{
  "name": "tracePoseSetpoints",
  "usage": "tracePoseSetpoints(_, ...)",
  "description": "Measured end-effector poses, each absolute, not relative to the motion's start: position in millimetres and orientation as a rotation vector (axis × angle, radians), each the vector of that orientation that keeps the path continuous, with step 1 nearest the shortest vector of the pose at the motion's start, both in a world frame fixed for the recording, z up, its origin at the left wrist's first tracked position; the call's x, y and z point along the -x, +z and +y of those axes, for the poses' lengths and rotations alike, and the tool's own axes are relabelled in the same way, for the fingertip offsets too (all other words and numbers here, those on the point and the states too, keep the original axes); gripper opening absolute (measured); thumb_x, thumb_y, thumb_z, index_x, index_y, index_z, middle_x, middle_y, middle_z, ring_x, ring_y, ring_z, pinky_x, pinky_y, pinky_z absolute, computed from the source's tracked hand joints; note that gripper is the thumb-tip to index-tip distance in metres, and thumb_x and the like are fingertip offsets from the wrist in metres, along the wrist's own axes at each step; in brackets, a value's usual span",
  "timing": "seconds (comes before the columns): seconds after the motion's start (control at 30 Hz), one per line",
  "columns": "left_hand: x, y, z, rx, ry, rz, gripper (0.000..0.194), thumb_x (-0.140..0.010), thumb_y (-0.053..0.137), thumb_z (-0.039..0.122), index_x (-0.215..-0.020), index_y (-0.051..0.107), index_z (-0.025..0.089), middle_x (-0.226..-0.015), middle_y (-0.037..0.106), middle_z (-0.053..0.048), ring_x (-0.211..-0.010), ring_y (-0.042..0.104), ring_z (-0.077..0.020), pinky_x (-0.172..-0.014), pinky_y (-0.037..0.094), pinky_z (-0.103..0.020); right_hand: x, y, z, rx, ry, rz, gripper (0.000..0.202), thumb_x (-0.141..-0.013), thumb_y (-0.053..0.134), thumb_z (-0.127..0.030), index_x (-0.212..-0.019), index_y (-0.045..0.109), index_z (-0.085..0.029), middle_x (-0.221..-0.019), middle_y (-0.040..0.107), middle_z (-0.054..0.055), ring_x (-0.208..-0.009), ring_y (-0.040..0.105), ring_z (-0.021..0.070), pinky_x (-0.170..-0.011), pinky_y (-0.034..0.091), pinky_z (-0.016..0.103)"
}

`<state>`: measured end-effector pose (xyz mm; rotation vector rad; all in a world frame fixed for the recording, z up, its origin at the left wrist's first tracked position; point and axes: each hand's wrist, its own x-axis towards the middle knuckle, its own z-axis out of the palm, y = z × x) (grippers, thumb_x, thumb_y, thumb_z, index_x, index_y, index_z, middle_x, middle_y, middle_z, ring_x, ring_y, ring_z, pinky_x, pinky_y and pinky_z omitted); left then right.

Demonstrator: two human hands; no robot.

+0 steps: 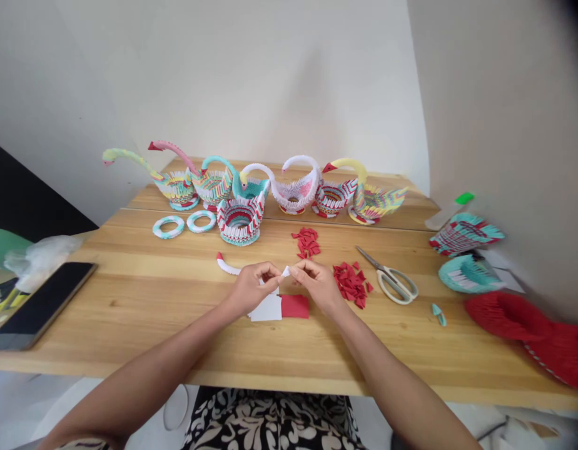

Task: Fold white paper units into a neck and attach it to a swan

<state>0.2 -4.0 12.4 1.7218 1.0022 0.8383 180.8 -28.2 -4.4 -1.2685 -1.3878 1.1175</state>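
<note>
Between my two hands, a small folded piece of white paper (pixel 286 271) is pinched at the fingertips. My left hand (pixel 254 286) closes on its left side, and my right hand (pixel 317 281) grips it from the right. Beneath them lie white paper slips (pixel 266 310) and red paper slips (pixel 295 306). A curved white paper neck with a red tip (pixel 227 266) lies beside my left hand, its other end hidden behind the fingers. Just right of my right hand is a pile of red folded paper pieces (pixel 352 284), with a smaller red pile (pixel 306 242) farther back.
Several folded-paper swans (pixel 296 190) line the back of the table (pixel 143 312). A paper basket (pixel 241 219) and two paper rings (pixel 168 227) stand before them. Scissors (pixel 396 282) lie at right, near a red paper piece (pixel 509 325). A phone (pixel 42 306) rests at left.
</note>
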Motion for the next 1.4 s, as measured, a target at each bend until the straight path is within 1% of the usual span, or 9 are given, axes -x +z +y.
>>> tracePoseSetpoints(0.23, -0.7, 11.1, -3.1, -1.735, 0.810, 1.003, 0.023, -0.079, 0.056, 0.034, -0.068, 0.059, 0.014, -0.061, 0.057, 0.001, -0.058, 0.048, -0.0106, -0.057, 0.036, -0.021, -180.2, -0.8, -30.9, 1.313, 0.963, -1.454, 0.029, -0.082, 0.058, -0.043, -0.068, 0.060, -0.018, -0.060, 0.049, -0.004, -0.055, 0.040, 0.0103, -0.053, 0.031, 0.023)
tracePoseSetpoints(0.37, -0.3, 10.8, -2.4, -1.776, 0.841, 1.022, 0.023, -0.079, 0.055, 0.033, -0.067, 0.059, 0.014, -0.060, 0.058, 0.001, -0.058, 0.049, -0.0108, -0.057, 0.037, -0.021, -178.3, 0.0, -32.0, 1.292, 0.957, -1.476, 0.028, -0.085, 0.054, -0.042, -0.072, 0.061, -0.018, -0.062, 0.052, -0.003, -0.057, 0.043, 0.0108, -0.054, 0.033, 0.023)
tracePoseSetpoints(0.47, -0.7, 10.7, -3.5, -1.825, 0.851, 1.025, 0.022, -0.080, 0.055, 0.031, -0.067, 0.059, 0.014, -0.061, 0.059, 0.001, -0.058, 0.050, -0.0111, -0.057, 0.037, -0.021, -176.1, 0.4, -32.1, 1.287, 0.983, -1.494, 0.025, -0.083, 0.058, -0.041, -0.074, 0.062, -0.018, -0.064, 0.055, -0.002, -0.059, 0.045, 0.0111, -0.055, 0.034, 0.023)
tracePoseSetpoints(0.73, -5.5, 8.9, -8.1, -1.916, 0.821, 0.978, 0.019, -0.080, 0.054, 0.026, -0.066, 0.058, 0.014, -0.063, 0.061, -0.001, -0.060, 0.052, -0.0114, -0.059, 0.038, -0.022, -173.3, 3.9, -33.9, 1.365, 0.834, -1.561, 0.023, -0.082, 0.057, -0.035, -0.066, 0.057, -0.018, -0.062, 0.055, -0.002, -0.057, 0.047, 0.0109, -0.054, 0.034, 0.023)
tracePoseSetpoints(0.87, -3.9, 9.9, -6.5, -1.835, 0.812, 0.993, 0.020, -0.079, 0.056, 0.028, -0.066, 0.058, 0.014, -0.061, 0.059, 0.001, -0.058, 0.050, -0.0104, -0.057, 0.037, -0.021, -177.1, -1.2, -31.4, 1.301, 0.994, -1.482, 0.028, -0.084, 0.057, -0.041, -0.067, 0.057, -0.019, -0.061, 0.054, -0.003, -0.056, 0.046, 0.0109, -0.054, 0.035, 0.023)
tracePoseSetpoints(1.0, -0.1, 7.6, -1.8, -1.732, 0.848, 1.021, 0.020, -0.078, 0.058, 0.032, -0.067, 0.058, 0.014, -0.060, 0.058, 0.002, -0.057, 0.048, -0.0099, -0.054, 0.036, -0.020, -181.6, -5.0, -28.1, 1.175, 1.121, -1.441, 0.035, -0.088, 0.049, -0.048, -0.073, 0.060, -0.019, -0.066, 0.059, -0.001, -0.062, 0.052, 0.0127, -0.062, 0.041, 0.025)
tracePoseSetpoints(1.13, -0.1, 5.5, -0.6, -1.736, 0.837, 1.022, 0.020, -0.078, 0.058, 0.031, -0.066, 0.057, 0.014, -0.059, 0.057, 0.002, -0.055, 0.048, -0.0097, -0.053, 0.036, -0.020, -179.0, -3.0, -28.1, 1.243, 1.133, -1.440, 0.024, -0.078, 0.065, -0.042, -0.082, 0.065, -0.019, -0.069, 0.059, -0.002, -0.063, 0.051, 0.0129, -0.060, 0.039, 0.025)
tracePoseSetpoints(1.27, -1.9, 8.3, -4.2, -1.844, 0.833, 1.003, 0.019, -0.079, 0.056, 0.028, -0.066, 0.056, 0.014, -0.058, 0.057, 0.002, -0.055, 0.048, -0.0094, -0.054, 0.037, -0.019, -174.5, 1.8, -31.5, 1.272, 1.111, -1.429, 0.023, -0.079, 0.062, -0.041, -0.072, 0.062, -0.019, -0.066, 0.058, -0.002, -0.061, 0.049, 0.0123, -0.058, 0.037, 0.025)
tracePoseSetpoints(1.4, -1.8, 10.1, -6.9, -1.943, 0.851, 0.939, 0.017, -0.079, 0.056, 0.025, -0.065, 0.056, 0.014, -0.059, 0.058, 0.001, -0.056, 0.049, -0.0095, -0.055, 0.037, -0.019, -175.0, 0.5, -32.6, 1.219, 1.209, -1.375, 0.029, -0.081, 0.060, -0.042, -0.064, 0.057, -0.019, -0.060, 0.056, -0.002, -0.057, 0.048, 0.0116, -0.058, 0.037, 0.025)
